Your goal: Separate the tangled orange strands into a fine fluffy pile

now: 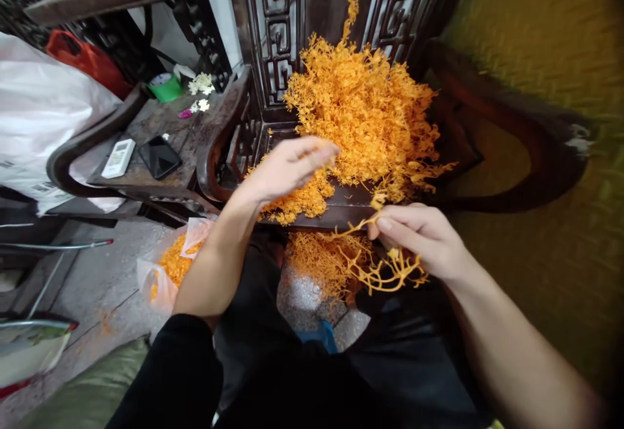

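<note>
My right hand (422,237) is closed in a pinch on an orange branching stem (387,279), whose thin twigs fan out below and left of the fingers. My left hand (295,166), slightly blurred, is over the chair seat with its fingers drawn together. Orange shows at those fingertips, but I cannot make out what is held. A large heap of orange flower sprays (365,110) rests against the chair back. Below my left hand lies a smaller pile of loose orange blossoms (305,201). Bare orange stems (316,260) are massed under the seat's front edge, between my knees.
The dark carved wooden chair (275,32) has curved armrests. On a side table at left lie a black phone (159,156), a white device (118,158), green tape (166,88) and white flowers (201,84). A plastic bag of orange blossoms (175,263) stands on the floor.
</note>
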`<state>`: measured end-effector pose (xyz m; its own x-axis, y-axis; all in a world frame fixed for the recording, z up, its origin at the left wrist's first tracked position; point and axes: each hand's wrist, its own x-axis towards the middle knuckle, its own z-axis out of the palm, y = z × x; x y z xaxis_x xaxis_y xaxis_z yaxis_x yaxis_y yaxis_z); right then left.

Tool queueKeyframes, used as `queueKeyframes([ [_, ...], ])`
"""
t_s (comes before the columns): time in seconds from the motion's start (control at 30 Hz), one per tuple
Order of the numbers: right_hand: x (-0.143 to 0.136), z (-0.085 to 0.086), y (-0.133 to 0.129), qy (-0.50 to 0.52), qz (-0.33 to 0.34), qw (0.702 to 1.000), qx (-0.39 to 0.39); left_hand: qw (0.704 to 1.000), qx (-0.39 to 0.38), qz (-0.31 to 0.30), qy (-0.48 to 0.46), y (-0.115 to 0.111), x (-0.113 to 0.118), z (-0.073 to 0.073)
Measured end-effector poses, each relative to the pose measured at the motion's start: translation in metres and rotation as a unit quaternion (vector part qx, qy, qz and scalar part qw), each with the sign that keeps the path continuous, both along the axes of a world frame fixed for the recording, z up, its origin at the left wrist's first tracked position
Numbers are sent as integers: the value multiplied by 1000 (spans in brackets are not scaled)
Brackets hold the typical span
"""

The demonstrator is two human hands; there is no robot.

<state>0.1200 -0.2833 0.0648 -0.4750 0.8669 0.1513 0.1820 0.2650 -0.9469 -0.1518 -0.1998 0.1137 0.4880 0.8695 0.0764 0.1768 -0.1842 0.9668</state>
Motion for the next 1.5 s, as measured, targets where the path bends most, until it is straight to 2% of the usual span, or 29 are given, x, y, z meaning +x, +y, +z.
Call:
queueKeyframes([
  [0.03, -2, -1, 0, -4, 36, 999, -8, 997, -26, -67, 13, -8, 7, 3],
  [0.1, -6, -2, 2, -3, 63, 998, -13, 984, -39, -172, 37, -19, 19, 5],
  [0.13, -8, -3, 2, -3, 68, 998, -16, 977, -25, -205, 48, -22, 25, 4],
  [0.2, -10, -5, 4, -4, 67, 998, -20, 970, 36, -227, 78, -26, 33, 1],
  [0.3, -11, -2, 4, -4, 49, 998, -30, 957, 152, -202, 143, -27, 39, -3],
  [0.4, -5, 10, -2, 8, 58, 998, -36, 935, 234, -167, 207, -16, 33, -8],
  [0.47, 5, 22, -9, 48, 68, 996, -15, 924, 262, -85, 265, 2, 18, -13],
  [0.5, 11, 26, -12, 85, 56, 995, -1, 917, 266, -18, 297, 15, 7, -16],
  [0.6, 29, 29, -15, 188, -22, 981, -27, 882, 251, 157, 367, 53, -28, -32],
  [0.67, 33, 23, -15, 219, -54, 972, -69, 865, 228, 200, 400, 71, -45, -45],
  [0.8, 25, 15, -15, 208, -137, 963, -102, 846, 195, 183, 460, 82, -54, -69],
  [0.9, 17, 18, -18, 180, -185, 959, -113, 817, 194, 153, 521, 80, -49, -83],
  [0.97, 16, 20, -19, 169, -195, 959, -114, 806, 182, 141, 546, 81, -46, -93],
  [1.13, 25, 12, -18, 151, -188, 964, -109, 815, 132, 115, 552, 84, -43, -117],
  [1.23, 34, 4, -14, 138, -173, 971, -87, 827, 94, 107, 544, 88, -44, -123],
  [1.3, 40, 1, -11, 116, -178, 975, -72, 833, 74, 112, 536, 91, -46, -119],
  [1.37, 42, -2, -7, 52, -165, 983, -61, 848, 73, 135, 507, 95, -49, -110],
  [1.43, 36, -8, -3, -54, -86, 994, -36, 877, 99, 186, 432, 98, -51, -100],
  [1.5, 21, -21, 1, -185, 31, 982, 9, 899, 140, 243, 336, 97, -52, -89],
])
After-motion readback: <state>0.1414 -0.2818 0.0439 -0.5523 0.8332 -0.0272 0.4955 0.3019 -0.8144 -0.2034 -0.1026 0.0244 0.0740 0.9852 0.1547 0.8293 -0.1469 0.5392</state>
